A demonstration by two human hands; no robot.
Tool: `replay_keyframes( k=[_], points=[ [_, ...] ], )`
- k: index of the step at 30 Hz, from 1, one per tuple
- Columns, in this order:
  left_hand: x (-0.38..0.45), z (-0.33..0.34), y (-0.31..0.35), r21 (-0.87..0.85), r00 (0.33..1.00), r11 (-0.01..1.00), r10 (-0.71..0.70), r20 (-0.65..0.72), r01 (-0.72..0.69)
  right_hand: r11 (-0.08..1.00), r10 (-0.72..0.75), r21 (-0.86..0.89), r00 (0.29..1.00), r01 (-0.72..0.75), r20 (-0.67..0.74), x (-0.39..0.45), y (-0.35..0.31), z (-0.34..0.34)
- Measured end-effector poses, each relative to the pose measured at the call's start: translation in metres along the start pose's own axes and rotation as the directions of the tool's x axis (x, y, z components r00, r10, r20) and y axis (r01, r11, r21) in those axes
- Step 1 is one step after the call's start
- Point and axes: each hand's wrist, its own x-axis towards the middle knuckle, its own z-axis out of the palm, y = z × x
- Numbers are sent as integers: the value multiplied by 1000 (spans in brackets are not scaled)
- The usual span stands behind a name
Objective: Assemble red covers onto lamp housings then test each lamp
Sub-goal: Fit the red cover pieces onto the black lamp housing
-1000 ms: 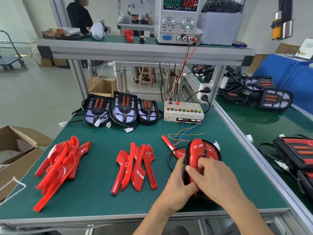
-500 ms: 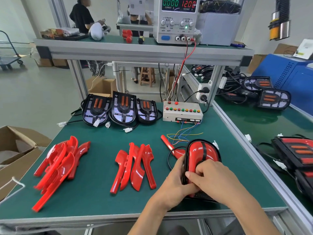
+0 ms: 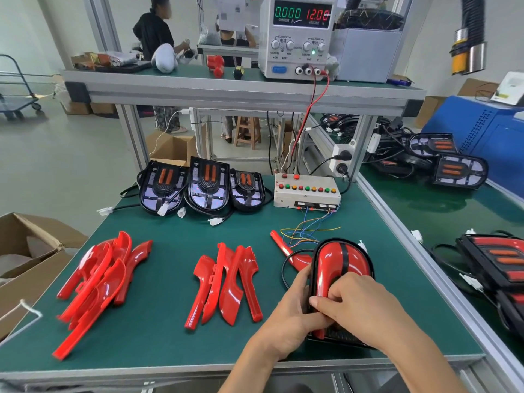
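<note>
Since a second earlier, your right hand (image 3: 360, 304) had slid lower on the lamp housing (image 3: 340, 268), uncovering more of the red covers (image 3: 326, 265) seated on it; your left hand (image 3: 286, 316) had stayed at the housing's left edge. You gripped the housing from both sides at the near right of the green table (image 3: 158, 321); your left fingers curled round its black rim, your right fingers curled over the lower part of the covers, thumb pressed at the seam. The housing's black cable (image 3: 285, 268) looped out beside your left hand, over a single red cover (image 3: 286, 251) lying behind it. Two groups of loose red covers lay on the table; a pile at the left (image 3: 96, 282), a row at the centre (image 3: 226, 285). Three uncovered housings (image 3: 207, 185) stood in a line along the far edge; the button test box (image 3: 306, 191) sat just right of them, coloured wires (image 3: 309, 231) trailing toward you. On the shelf above, the power supply (image 3: 297, 35) read 0.000 and 12.00.
</note>
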Motion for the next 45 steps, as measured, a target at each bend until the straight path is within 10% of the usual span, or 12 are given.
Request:
replay_keyframes(
  k=[6, 12, 45],
  points=[
    [0, -1, -6, 26, 999, 999, -40, -34, 41, 964, -7, 224, 851, 146, -526, 26, 17, -21],
    [0, -1, -7, 0, 998, 999, -52, -31, 52, 919, -106, 382, 994, 98, 0, 58, 27, -29],
    [-3, -4, -5, 8, 999, 999, -40, -10, 40, 874, -128, 458, 986, 164, -109, 61, 34, -19]
  ],
)
